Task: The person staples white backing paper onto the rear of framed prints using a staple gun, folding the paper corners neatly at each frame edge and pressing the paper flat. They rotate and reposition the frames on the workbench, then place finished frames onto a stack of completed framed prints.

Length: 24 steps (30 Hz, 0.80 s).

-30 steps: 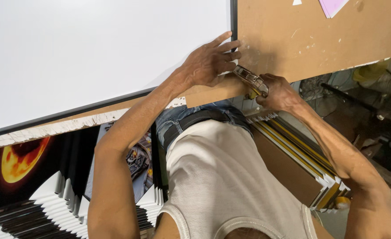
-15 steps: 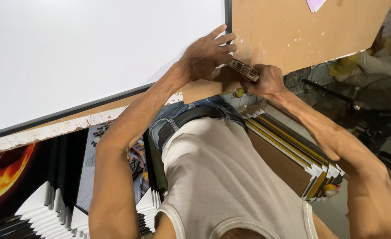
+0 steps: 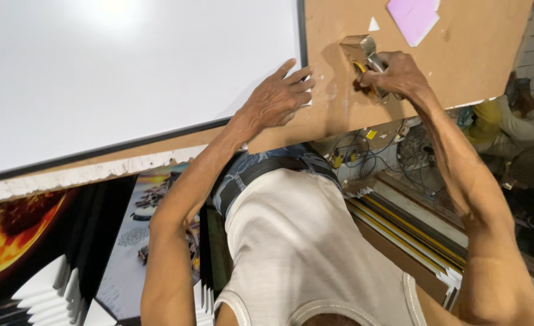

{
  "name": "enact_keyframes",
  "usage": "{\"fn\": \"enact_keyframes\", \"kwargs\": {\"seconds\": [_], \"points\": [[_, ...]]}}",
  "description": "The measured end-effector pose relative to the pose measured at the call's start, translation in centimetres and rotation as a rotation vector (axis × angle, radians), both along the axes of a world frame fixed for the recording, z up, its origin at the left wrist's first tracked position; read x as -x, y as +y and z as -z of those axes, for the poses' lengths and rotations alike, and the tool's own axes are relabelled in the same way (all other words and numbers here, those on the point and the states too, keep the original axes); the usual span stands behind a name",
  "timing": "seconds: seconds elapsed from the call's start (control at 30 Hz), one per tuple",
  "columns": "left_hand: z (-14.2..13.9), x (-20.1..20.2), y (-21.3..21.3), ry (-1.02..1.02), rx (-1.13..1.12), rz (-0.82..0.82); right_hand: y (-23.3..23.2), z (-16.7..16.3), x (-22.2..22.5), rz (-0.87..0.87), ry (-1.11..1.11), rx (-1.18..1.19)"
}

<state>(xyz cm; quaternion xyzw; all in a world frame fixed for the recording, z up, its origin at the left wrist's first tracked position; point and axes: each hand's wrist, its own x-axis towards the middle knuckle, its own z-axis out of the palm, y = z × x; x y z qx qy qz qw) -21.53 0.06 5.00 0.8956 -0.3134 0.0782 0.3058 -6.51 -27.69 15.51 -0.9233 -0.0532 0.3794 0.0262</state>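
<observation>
Currently left hand [image 3: 276, 96] lies flat, fingers spread, palm down on the black frame edge [image 3: 301, 36] of the white panel [image 3: 128, 72], holding nothing. Right hand [image 3: 396, 75] is fisted tight around the metal staple gun [image 3: 363, 54], nose down on the brown board [image 3: 460, 66]. Gun's lower half is hidden by fingers. Versus 0.5 s ago: gun has moved away from the frame corner, out onto bare board.
</observation>
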Motion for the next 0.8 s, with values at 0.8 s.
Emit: {"fn": "enact_keyframes", "kwargs": {"seconds": [0.8], "points": [[-16.9, 7.8, -6.7, -0.386, 0.05, -1.063, 13.6, 2.9, -8.6, 0.582, 0.841, -1.471]]}}
